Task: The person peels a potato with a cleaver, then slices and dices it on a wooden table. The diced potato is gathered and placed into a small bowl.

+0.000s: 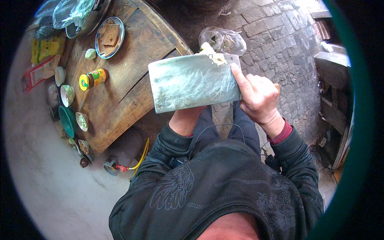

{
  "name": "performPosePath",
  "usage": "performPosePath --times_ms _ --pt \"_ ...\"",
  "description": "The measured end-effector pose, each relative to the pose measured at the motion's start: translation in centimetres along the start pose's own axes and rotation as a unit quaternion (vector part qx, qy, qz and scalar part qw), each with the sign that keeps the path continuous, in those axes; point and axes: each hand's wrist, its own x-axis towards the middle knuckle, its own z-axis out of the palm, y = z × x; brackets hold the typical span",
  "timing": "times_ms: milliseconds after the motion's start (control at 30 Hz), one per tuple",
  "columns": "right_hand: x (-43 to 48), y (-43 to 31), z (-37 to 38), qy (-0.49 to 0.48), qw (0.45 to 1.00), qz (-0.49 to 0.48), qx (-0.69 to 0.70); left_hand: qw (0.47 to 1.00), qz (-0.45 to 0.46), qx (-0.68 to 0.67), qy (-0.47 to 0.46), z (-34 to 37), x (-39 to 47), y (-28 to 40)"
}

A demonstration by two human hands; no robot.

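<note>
My right hand [259, 97] is closed round the handle of a Chinese cleaver, its index finger stretched along the end of the blade. The wide steel cleaver blade [195, 82] lies across the view in front of my body. Pale, torn vegetable pieces [214, 55] show at the blade's far edge, near its handle end. Behind the blade, my left hand [190, 111] is mostly hidden; only its heel and wrist show, so what its fingers do cannot be seen. Beyond the cleaver, a clear plastic bag [222, 40] with scraps in it stands on the paved floor.
On the wooden table [135, 57] at left are a plate of brown flat pieces [109, 39], a yellow-lidded jar [93, 79], a pale green vegetable piece [90, 54], several bowls [67, 95] and a green basin [67, 121]. A gas regulator [121, 168] with yellow hose is below.
</note>
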Motion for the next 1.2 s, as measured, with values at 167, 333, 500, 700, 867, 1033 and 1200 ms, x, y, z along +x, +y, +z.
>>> performPosePath --times_ms 167,333,500,700,867,1033,1200 --pt "-0.1 -0.8 -0.3 -0.012 1.000 -0.015 0.008 0.991 0.060 0.067 0.101 0.3 0.2 -1.1" --pt "0.0 -0.9 -0.1 -0.009 1.000 -0.010 0.008 0.980 0.100 0.091 0.143 0.6 1.2 -1.8" --pt "0.2 -0.1 0.0 -0.005 1.000 0.003 -0.012 0.858 -0.118 -0.498 0.041 1.7 0.2 -0.3" --pt "-0.1 0.3 -0.1 0.016 1.000 0.015 0.009 0.615 -0.212 -0.759 0.025 1.1 -0.1 0.6" --pt "-0.9 -0.9 0.0 0.001 0.998 -0.001 0.056 0.729 -0.237 -0.640 -0.048 -3.1 2.0 1.2" --pt "-1.0 -1.3 0.1 -0.009 0.998 0.019 0.052 0.410 -0.275 -0.869 -0.040 -5.7 4.8 2.9" --pt "-0.7 -1.2 0.2 0.007 0.999 0.000 0.044 -0.276 -0.327 -0.904 0.020 -5.4 3.9 2.9"
